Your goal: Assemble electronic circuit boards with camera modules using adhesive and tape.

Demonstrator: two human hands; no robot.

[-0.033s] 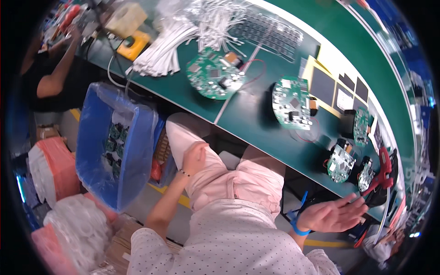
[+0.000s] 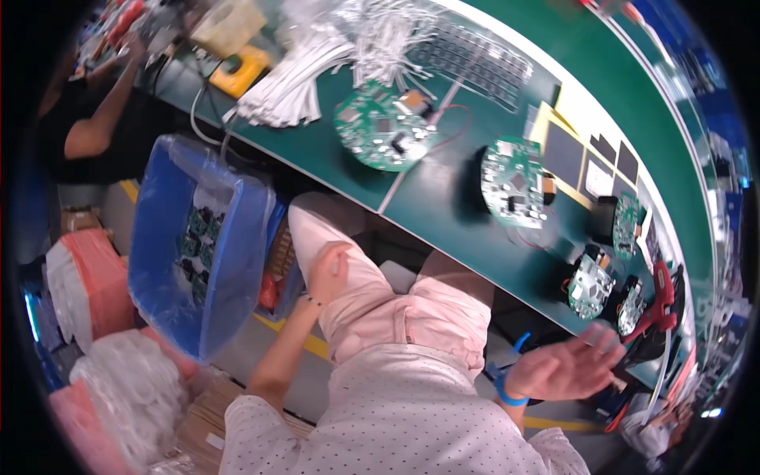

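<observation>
On my left thigh rests my left hand [image 2: 328,273], its fingers loosely curled and nothing visible in them. My right hand [image 2: 570,368] is held in the air by the bench's front edge, fingers spread and slightly blurred, holding nothing. Nearest to it are a small round circuit board [image 2: 590,286], a narrower board [image 2: 631,307] and a red-handled tool [image 2: 662,297]. Farther left on the green bench [image 2: 427,202] lie two larger green circuit boards, one in the middle [image 2: 516,180] and one toward the left [image 2: 384,127], with thin red wires. Another board [image 2: 625,226] stands at the right.
Left of my legs is a blue bin [image 2: 154,261] with small boards inside. White cable bundles [image 2: 289,95], a yellow device [image 2: 240,71] and a clear tray [image 2: 475,59] lie at the back. Yellow sheets with dark pads [image 2: 564,154] lie right. A co-worker's arm [image 2: 95,131] shows far left.
My right hand has shifted slightly left, and its fingers have tilted upward. The view has moved slightly, so the bench items sit a little farther right. My left hand stays on the thigh.
</observation>
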